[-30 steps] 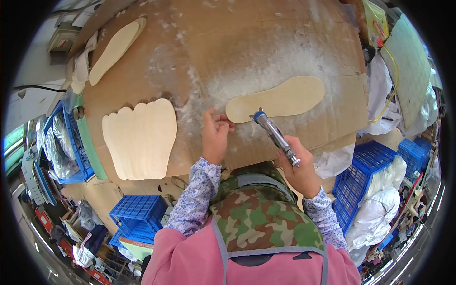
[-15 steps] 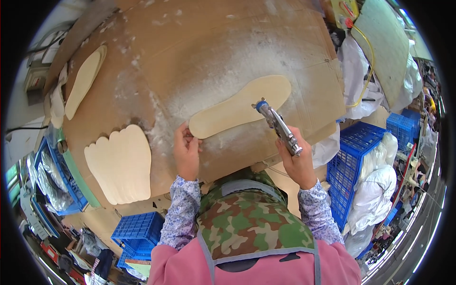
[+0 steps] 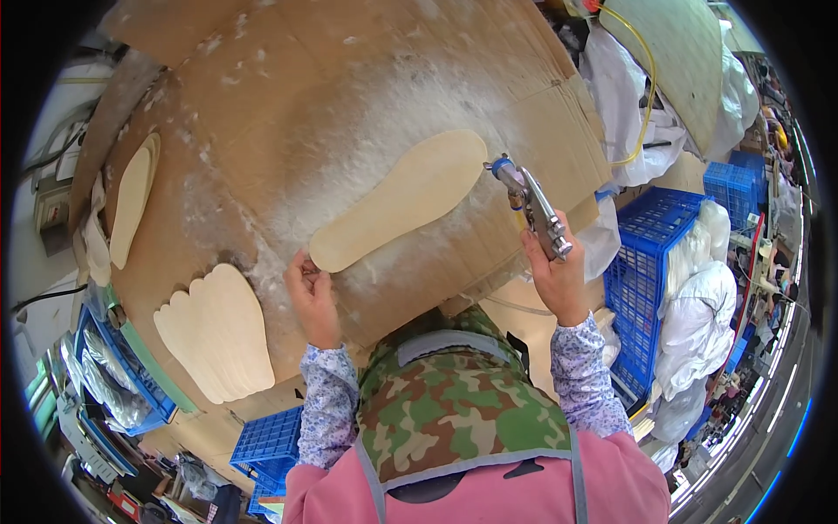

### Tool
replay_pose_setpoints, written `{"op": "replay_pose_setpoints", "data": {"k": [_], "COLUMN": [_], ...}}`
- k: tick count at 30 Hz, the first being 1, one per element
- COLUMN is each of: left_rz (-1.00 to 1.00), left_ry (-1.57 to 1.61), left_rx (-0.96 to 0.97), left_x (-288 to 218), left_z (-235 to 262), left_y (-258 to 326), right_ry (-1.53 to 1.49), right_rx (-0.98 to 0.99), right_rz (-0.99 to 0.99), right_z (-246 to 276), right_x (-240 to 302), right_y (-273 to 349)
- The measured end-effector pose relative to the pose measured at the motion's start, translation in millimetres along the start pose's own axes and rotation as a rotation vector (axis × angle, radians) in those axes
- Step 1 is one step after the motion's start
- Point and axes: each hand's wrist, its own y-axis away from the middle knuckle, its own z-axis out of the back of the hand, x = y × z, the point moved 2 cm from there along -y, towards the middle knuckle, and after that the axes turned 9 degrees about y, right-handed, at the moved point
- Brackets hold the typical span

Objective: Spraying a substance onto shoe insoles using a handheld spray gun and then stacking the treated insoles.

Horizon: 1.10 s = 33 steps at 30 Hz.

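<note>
A pale cream insole (image 3: 401, 196) lies aslant on the cardboard, its narrow end near me and its wide end away to the right. At the narrow end, my left hand (image 3: 312, 297) pinches the edge with curled fingers. My right hand (image 3: 560, 278) is wrapped round a metal spray gun (image 3: 532, 208) with a blue nozzle ring. The nozzle sits just right of the insole's wide end. To the left, several similar insoles (image 3: 218, 336) are fanned out in an overlapping stack, and a smaller pile of insoles (image 3: 135, 196) lies at the far left.
Brown cardboard (image 3: 262, 105) dusted with white residue covers the table. A yellow hose (image 3: 648, 96) hangs at the right beside white plastic sheeting (image 3: 611, 79). Blue crates (image 3: 642, 279) stand to the right, with another crate (image 3: 266, 441) below the table at the left.
The view has shifted. The spray gun has gone from above the insole to beyond its wide end on the right. The insole is tilted more steeply, with my left hand still at its narrow end.
</note>
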Motion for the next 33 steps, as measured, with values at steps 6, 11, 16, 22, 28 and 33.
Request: {"op": "replay_pose_setpoints", "data": {"k": [6,11,16,22,28,33], "left_rz": [0.175,0.156,0.142,0.146,0.175,0.201], "left_ry": [0.175,0.261,0.297,0.288,0.306,0.302], "left_rx": [0.022,0.045,0.094,0.11,0.152,0.152], "left_x": [-7.8,-11.1,-13.8,-15.9,-15.0,-14.1], "left_z": [8.4,13.1,18.7,24.2,27.7,28.8], "left_y": [0.5,2.1,2.2,0.9,-2.8,-2.1], "right_ry": [0.003,0.007,0.009,-0.042,-0.077,-0.113], "right_rx": [0.059,0.138,0.169,0.273,0.406,0.429], "right_rz": [0.02,0.032,0.117,0.132,0.244,0.246], "right_z": [-6.1,-19.4,-37.6,-60.3,-78.2,-80.6], "right_x": [8.1,26.3,42.6,66.1,86.2,89.7], "right_y": [27.5,50.6,65.3,80.0,89.4,89.9]}}
